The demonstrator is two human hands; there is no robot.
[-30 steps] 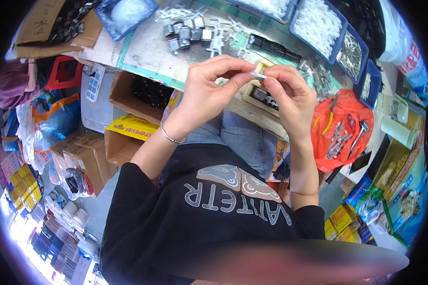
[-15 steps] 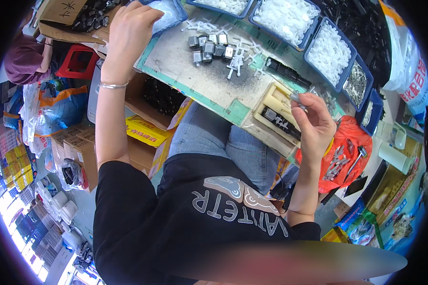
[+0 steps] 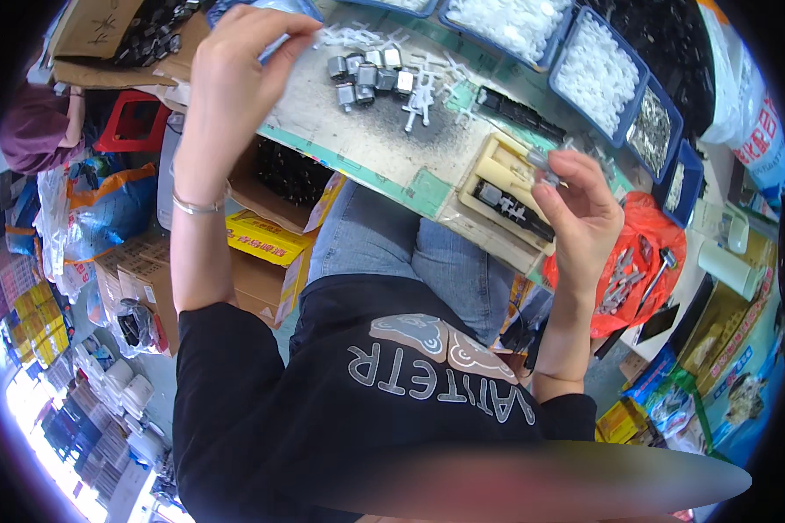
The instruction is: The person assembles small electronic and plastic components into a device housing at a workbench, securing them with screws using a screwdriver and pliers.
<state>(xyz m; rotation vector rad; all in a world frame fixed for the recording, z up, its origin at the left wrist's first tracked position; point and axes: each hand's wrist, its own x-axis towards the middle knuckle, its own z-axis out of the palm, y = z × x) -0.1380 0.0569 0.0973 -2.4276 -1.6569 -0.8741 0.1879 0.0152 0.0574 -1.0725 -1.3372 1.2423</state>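
Note:
My left hand (image 3: pixel 240 74) is raised over the far left of the workbench, thumb and forefinger pinched together; what they hold, if anything, is too small to make out. Beyond it lies a blue tray (image 3: pixel 292 7) with a clear bag in it. My right hand (image 3: pixel 584 196) pinches a small grey plastic part (image 3: pixel 539 160) above a cream-coloured jig (image 3: pixel 494 155). In the jig's slot sits a black strip (image 3: pixel 532 221) carrying small grey pieces. Metal-cased blocks (image 3: pixel 366 77) and white branching plastic pieces (image 3: pixel 422 98) lie on the bench between my hands.
Blue trays of white parts (image 3: pixel 597 74) and a tray of metal pins (image 3: pixel 650 131) line the far side. A black slotted bar (image 3: pixel 523 115) lies beyond the jig. At the right is a red plastic bag (image 3: pixel 641 235) with grey pieces and a hammer. Cardboard boxes (image 3: pixel 257 283) stand below left.
My left hand has drawn back from the blue tray, toward me, its fingertips shifting slightly right. My right hand stays over the jig with the grey part, tilted a little. The view has shifted slightly.

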